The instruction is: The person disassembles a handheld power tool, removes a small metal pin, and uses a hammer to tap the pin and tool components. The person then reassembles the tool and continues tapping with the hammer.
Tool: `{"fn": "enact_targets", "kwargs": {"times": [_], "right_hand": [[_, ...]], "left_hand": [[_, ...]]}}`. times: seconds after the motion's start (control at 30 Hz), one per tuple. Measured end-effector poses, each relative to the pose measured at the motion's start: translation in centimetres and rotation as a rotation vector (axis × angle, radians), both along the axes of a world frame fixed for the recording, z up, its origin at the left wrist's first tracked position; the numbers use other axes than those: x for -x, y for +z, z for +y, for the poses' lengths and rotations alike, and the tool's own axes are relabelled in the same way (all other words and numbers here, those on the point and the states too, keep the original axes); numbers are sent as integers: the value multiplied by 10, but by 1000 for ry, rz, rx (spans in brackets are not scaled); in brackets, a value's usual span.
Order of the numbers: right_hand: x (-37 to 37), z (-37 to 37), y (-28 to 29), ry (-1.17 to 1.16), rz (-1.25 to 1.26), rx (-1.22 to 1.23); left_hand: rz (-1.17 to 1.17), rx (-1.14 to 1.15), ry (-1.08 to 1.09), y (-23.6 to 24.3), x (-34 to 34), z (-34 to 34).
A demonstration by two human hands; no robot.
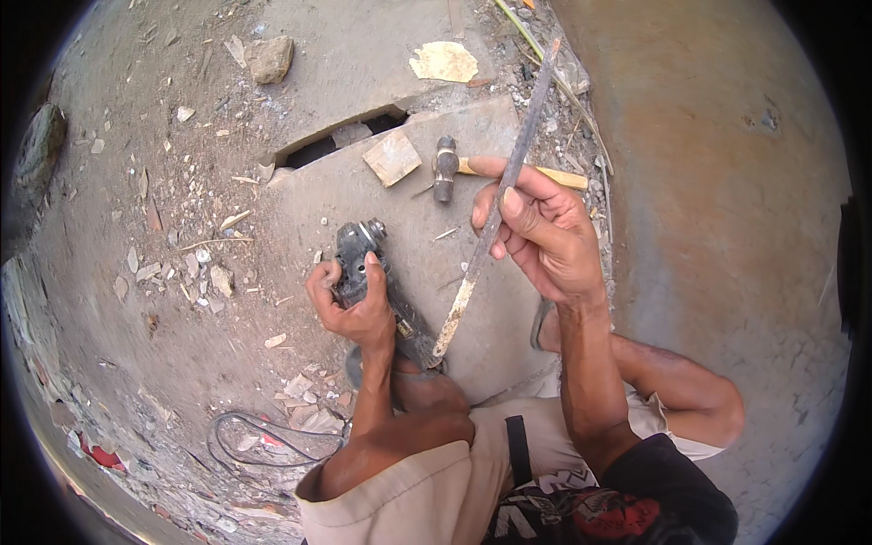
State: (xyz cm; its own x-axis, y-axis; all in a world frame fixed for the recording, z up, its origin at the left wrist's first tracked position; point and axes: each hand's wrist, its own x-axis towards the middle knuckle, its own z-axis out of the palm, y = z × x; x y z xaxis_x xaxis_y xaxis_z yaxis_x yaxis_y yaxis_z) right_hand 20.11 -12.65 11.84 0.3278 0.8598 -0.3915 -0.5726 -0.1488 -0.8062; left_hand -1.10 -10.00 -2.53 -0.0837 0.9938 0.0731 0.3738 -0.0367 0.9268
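Note:
My left hand [352, 304] grips the body of a dark grey angle grinder [377, 282] that lies on a concrete slab [436, 227], its head pointing away from me. My right hand [540, 232] holds a long, thin, rusty flat metal bar [495, 213] between thumb and fingers. The bar runs slanted, from the upper right down to its lower tip beside the grinder's rear end near my knee. A hammer [447, 168] with a wooden handle lies on the slab just beyond my right hand.
A black cable [245, 440] loops on the dirt at the lower left. A small wood block [392, 157] lies by a gap in the concrete. A stone [270, 58] and scattered rubble cover the ground at the left. A rusty curved metal surface [718, 182] fills the right.

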Motion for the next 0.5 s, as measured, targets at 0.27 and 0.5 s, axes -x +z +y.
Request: {"fn": "enact_targets", "kwargs": {"times": [0.27,0.5], "right_hand": [[-3,-3,-3,33,39,6],[-2,-3,-2,30,61,12]], "left_hand": [[10,0,5,-1,2,1],[29,-8,-2,0,2,2]]}}
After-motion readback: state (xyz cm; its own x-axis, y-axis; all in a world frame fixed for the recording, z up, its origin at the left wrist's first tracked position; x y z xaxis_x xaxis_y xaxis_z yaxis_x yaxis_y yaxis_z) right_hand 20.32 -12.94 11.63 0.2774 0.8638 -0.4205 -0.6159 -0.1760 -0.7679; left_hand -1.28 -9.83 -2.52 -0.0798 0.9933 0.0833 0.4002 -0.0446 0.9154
